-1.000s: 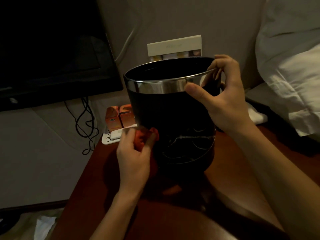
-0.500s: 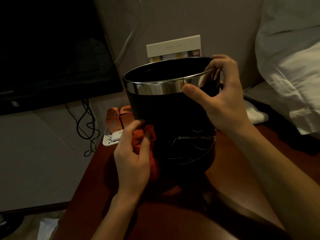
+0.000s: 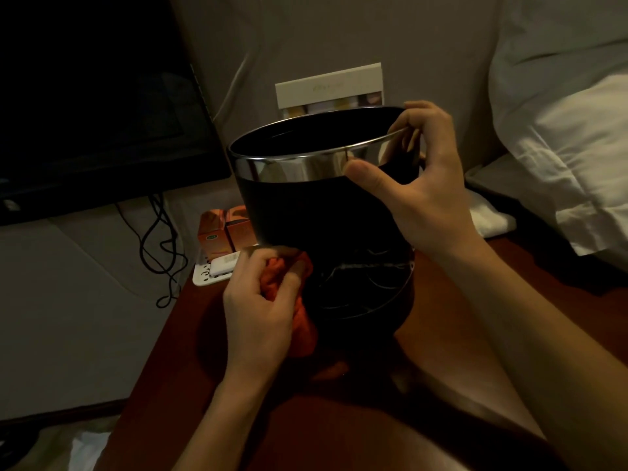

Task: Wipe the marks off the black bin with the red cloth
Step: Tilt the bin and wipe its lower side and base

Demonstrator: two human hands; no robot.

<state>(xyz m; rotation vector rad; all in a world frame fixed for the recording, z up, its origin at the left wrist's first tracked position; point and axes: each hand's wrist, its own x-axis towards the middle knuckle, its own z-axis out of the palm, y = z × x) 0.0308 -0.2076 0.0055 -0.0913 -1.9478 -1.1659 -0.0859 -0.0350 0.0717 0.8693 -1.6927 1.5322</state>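
Nearest the camera, two bare forearms reach forward over one reddish-brown table. The left hand is clenched round one bunched red cloth, fingers and thumb curled into its folds, and holds it against the lower left side of the bin.

One black bin stands on the table between the hands, its long axis close to upright, leaning slightly away, open mouth up and tipped toward the camera. A shiny metal band runs round the rim. Pale curved marks show on the lower wall, just right of the cloth.

The right hand grasps the rim on the bin's right side: thumb pressed on the outer band, fingers hooked over the edge.

Beyond the left hand, two orange boxes stand side by side behind one white perforated tray. Left of that hand, dark cables hang below one dark screen. Behind the bin, one pale card leans on the wall. Right of the right hand lie white pillows; their number cannot be told.
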